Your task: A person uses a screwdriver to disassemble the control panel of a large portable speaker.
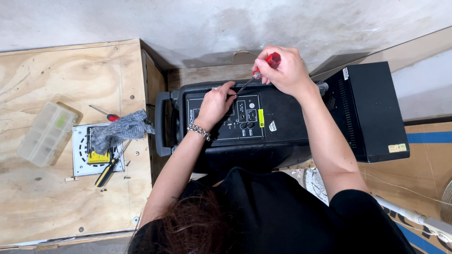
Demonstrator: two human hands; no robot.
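The speaker (245,124) lay on its back, long axis running left-right, handle at its left end. The right hand (285,70) was closed around the red-handled screwdriver (258,74), whose shaft slanted down-left to the speaker's control panel (235,117). The left hand (214,103) rested on that panel, fingers curled, holding nothing visible. The tip's contact point was hidden. Left of the speaker, a clear compartment box (46,134) sat on plywood; its contents were hard to make out.
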